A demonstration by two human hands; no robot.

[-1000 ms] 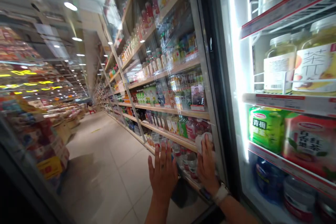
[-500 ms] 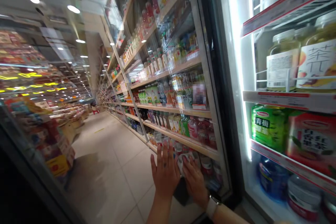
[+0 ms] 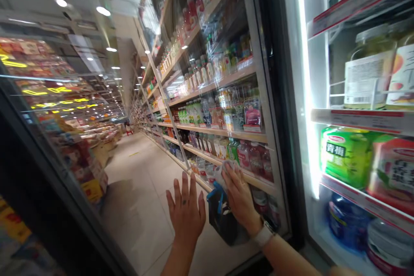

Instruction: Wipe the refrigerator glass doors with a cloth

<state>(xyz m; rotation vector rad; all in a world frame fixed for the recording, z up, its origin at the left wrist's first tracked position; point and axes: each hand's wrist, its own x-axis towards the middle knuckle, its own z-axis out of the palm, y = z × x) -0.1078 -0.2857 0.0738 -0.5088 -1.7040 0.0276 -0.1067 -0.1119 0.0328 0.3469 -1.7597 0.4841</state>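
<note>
A glass cooler door (image 3: 273, 108) with a dark frame stands open in front of me. My left hand (image 3: 186, 211) is spread flat against or close to the pane, fingers apart, holding nothing. To its right, my right hand (image 3: 238, 194) presses a crumpled white cloth (image 3: 219, 177) to the glass under its fingers. A watch with a pale band (image 3: 264, 233) is on my right wrist. Just below the cloth appears a dark bag-like shape (image 3: 223, 226) with a blue strip; whether it is behind the glass or a reflection, I cannot tell.
Lit cooler shelves (image 3: 355, 118) on the right hold bottled drinks and a green drink pack (image 3: 344, 155). Beyond the glass, long wooden shelves (image 3: 200, 92) carry many bottles. A tiled aisle floor (image 3: 139, 198) runs away to the left, past stacked goods (image 3: 82, 155).
My right hand has moved up the glass with the cloth. My left hand has shifted left, away from the right one. The view has swung slightly left.
</note>
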